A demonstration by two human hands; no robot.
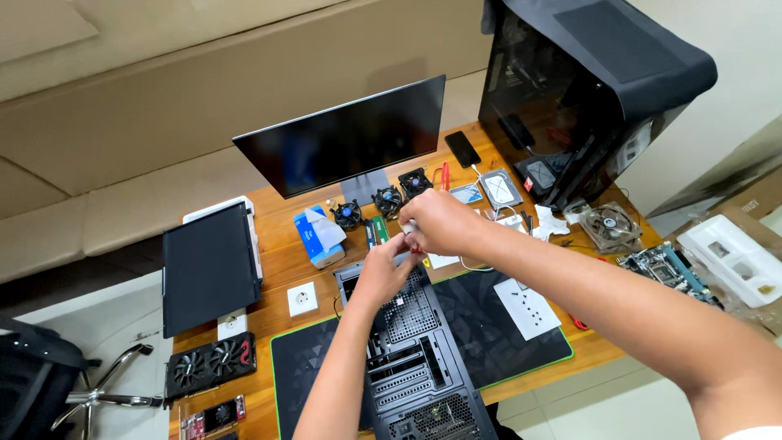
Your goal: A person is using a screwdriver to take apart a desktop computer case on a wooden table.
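My left hand (381, 273) and my right hand (440, 224) meet over the far end of an open black computer case (415, 358) that lies on a dark desk mat (497, 314). Both hands pinch a small part between the fingers; it is too small and hidden to name. The left hand rests near the case's perforated panel. Just beyond the hands lie green memory sticks (376, 231) and small black cooling fans (388, 200).
A monitor (346, 138) stands at the back, a tall black tower case (570, 81) at the right. A tissue box (320, 236), a laptop (209, 267), graphics cards (210, 364), a drive (500, 189), a phone (462, 149), a motherboard (666, 267) and wall sockets (302, 299) lie about.
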